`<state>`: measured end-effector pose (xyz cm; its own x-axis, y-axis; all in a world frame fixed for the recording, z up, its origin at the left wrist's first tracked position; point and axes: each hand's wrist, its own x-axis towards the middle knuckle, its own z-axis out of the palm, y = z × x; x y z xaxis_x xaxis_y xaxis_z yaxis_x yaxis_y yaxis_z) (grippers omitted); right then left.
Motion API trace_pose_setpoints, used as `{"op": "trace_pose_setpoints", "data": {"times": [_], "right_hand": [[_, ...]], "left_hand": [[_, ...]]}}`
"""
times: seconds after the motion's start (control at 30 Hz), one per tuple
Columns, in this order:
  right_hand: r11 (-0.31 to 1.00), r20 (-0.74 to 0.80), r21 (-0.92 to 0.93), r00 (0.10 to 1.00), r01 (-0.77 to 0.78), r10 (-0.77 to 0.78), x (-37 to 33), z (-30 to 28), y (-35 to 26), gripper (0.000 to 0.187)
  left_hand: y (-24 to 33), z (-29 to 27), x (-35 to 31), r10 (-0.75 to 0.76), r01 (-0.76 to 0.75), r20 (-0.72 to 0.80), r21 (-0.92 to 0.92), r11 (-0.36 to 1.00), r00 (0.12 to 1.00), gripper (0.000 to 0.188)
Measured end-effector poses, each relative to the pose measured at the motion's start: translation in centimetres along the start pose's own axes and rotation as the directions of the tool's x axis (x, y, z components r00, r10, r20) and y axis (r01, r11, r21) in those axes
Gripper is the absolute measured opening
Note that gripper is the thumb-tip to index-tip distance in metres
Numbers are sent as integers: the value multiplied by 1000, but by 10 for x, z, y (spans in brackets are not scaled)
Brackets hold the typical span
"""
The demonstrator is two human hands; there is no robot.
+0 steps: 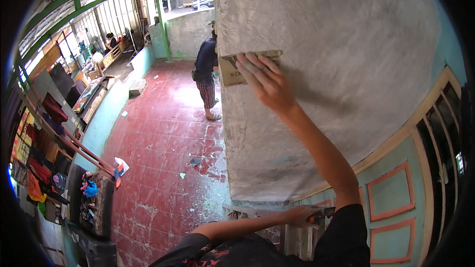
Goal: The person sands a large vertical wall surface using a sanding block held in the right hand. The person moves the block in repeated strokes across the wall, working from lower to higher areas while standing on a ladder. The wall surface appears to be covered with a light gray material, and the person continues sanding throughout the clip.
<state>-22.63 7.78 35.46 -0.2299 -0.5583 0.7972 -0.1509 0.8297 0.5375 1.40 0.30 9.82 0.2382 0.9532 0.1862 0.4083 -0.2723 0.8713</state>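
My right hand [264, 81] reaches up and lies flat on a brown piece of cardboard [228, 70], pressing it against the grey, rough plastered wall [346, 59] near the wall's left edge. My left hand [298, 216] is low, in front of my chest, with its fingers closed around a small tool with an orange and dark handle [322, 213]. What the tool's tip looks like is hidden. Both forearms are bare, coming out of black sleeves.
Far below lies a red tiled floor [163, 148] with plaster dust and scraps. Another person [205, 71] stands by the wall's corner. A white frame [247, 212] sits just under me. Clothes hang on rails [44, 138] at left. Teal panels with orange trim [391, 193] are at right.
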Motion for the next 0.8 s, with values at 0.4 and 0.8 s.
{"op": "trace_pose_setpoints", "data": {"times": [0.4, 0.8], "right_hand": [[997, 5, -42, 998, -58, 58, 20, -3, 4, 49], [956, -233, -122, 944, -269, 236, 140, -60, 78, 43]], "left_hand": [[9, -1, -3, 18, -18, -12, -11, 1000, 1000, 61], [17, -9, -5, 9, -10, 13, 37, 999, 1000, 57]]}}
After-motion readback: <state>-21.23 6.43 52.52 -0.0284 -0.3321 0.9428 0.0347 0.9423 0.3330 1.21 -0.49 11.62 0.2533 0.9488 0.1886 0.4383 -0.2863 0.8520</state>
